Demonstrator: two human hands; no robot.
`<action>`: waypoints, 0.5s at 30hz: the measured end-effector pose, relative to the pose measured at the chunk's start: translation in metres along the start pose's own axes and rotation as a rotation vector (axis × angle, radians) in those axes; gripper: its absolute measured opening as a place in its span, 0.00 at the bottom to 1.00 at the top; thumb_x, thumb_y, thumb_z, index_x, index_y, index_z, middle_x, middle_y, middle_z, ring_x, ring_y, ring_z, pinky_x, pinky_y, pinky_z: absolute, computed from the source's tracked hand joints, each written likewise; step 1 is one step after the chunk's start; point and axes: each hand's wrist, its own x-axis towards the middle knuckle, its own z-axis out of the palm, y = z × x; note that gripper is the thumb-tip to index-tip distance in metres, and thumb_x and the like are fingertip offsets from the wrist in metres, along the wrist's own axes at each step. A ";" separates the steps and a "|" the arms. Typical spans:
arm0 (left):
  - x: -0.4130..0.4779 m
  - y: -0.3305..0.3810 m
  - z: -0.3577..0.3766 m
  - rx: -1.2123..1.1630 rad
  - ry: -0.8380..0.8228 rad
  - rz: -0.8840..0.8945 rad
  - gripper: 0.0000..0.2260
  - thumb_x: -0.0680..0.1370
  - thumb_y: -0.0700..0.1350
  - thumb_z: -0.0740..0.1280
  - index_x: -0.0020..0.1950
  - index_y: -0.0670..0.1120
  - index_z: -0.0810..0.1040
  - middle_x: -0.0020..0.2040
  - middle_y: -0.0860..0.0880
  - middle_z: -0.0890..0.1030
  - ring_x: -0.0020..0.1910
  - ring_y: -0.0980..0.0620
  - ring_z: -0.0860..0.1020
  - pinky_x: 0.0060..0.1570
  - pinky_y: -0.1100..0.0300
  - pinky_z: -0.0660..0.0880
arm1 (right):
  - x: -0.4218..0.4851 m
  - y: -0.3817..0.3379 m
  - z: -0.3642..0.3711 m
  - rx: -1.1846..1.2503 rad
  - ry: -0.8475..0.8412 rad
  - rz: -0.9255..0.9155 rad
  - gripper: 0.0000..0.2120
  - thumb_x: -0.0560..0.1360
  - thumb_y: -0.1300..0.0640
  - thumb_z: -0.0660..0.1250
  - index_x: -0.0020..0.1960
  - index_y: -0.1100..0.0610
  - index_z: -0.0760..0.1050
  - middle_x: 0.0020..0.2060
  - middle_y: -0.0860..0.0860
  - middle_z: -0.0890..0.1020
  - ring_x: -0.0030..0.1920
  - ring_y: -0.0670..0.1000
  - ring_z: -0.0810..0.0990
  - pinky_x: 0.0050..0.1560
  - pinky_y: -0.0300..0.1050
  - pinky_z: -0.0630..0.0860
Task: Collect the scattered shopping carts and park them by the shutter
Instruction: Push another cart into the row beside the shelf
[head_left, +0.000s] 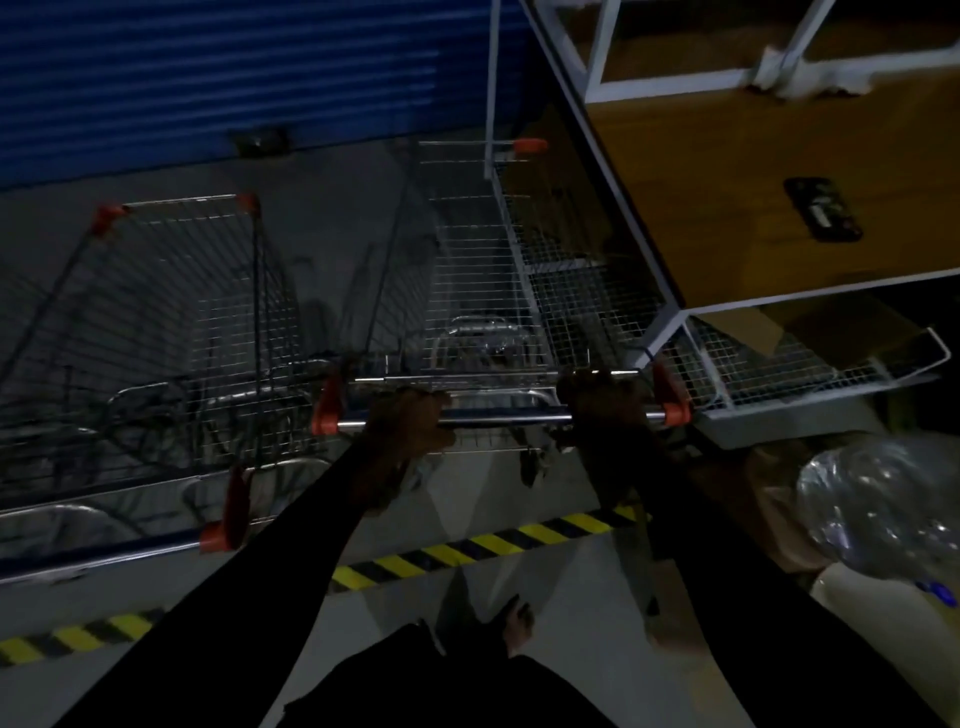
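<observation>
A wire shopping cart (467, 260) with orange corner caps stands in front of me, its nose close to the blue shutter (218, 78). My left hand (408, 421) grips the left part of its metal handle bar (504, 415). My right hand (605, 400) grips the right part of the same bar. A second wire cart (171, 312) stands to the left, also pointing at the shutter, its handle (104, 551) near my left arm.
A white-framed shelf unit with brown cardboard boxes (779, 182) stands close on the right, with a wire shelf (779, 374) right beside the cart. A clear plastic bag (883, 509) lies at lower right. Yellow-black hazard tape (467, 551) crosses the grey floor under my arms.
</observation>
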 end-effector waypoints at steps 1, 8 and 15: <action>0.003 -0.002 0.000 0.000 0.010 0.001 0.25 0.69 0.62 0.63 0.61 0.52 0.78 0.55 0.48 0.82 0.57 0.46 0.79 0.56 0.55 0.73 | 0.005 0.000 0.003 -0.037 0.006 -0.035 0.21 0.64 0.36 0.69 0.45 0.52 0.78 0.40 0.51 0.81 0.40 0.56 0.81 0.38 0.50 0.76; 0.030 -0.014 -0.009 0.173 0.040 -0.072 0.18 0.68 0.60 0.66 0.47 0.48 0.82 0.44 0.47 0.84 0.45 0.44 0.82 0.44 0.54 0.77 | 0.037 0.003 0.007 0.048 0.097 -0.099 0.15 0.55 0.45 0.76 0.28 0.54 0.76 0.21 0.53 0.75 0.22 0.55 0.76 0.24 0.41 0.72; 0.116 -0.058 -0.014 0.080 0.046 -0.123 0.19 0.68 0.61 0.63 0.36 0.46 0.79 0.33 0.44 0.81 0.34 0.40 0.81 0.34 0.51 0.78 | 0.133 0.027 0.012 0.053 -0.054 -0.012 0.16 0.65 0.42 0.73 0.38 0.55 0.79 0.32 0.54 0.81 0.33 0.58 0.82 0.34 0.48 0.79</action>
